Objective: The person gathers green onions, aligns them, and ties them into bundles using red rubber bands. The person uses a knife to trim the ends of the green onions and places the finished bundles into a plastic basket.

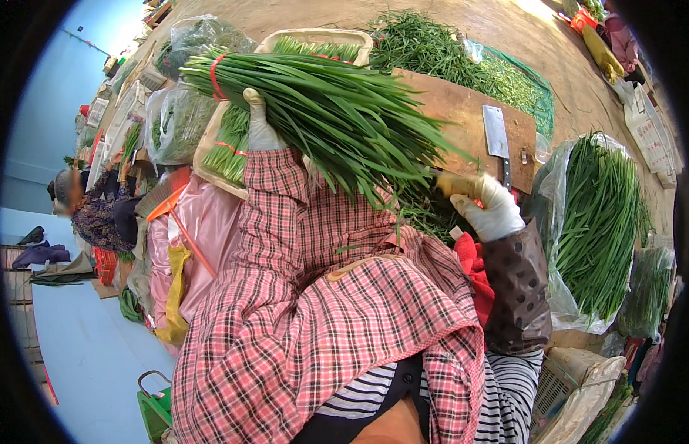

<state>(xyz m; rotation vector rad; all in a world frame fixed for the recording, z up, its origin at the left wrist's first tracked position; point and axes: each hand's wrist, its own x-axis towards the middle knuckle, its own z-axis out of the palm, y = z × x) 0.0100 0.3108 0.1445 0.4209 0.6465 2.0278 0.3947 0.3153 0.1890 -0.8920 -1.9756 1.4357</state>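
Observation:
My left hand (pixel 262 123), in a pale glove, grips a large bundle of garlic chives (pixel 344 111) from below. A red band (pixel 216 77) circles the bundle near its pale cut ends, and the leaves fan out to the right. By the leaf tips is my right hand (pixel 477 197), in a white glove with a yellowish, stained finger area. Its fingers are bent; whether they pinch leaves or a small dark object at the fingertips, I cannot tell. Beyond the leaves lies a wooden board (pixel 461 116) bearing a cleaver (pixel 495 133) with a dark handle.
Banded chive bundles fill a cream crate (pixel 222 183). Loose chives (pixel 422 50) lie heaped on the ground, with trimmings on a green sheet (pixel 544 100). A bag of chives (pixel 597 233) stands to the right. At left are an orange broom (pixel 169 205) and another person (pixel 108 213).

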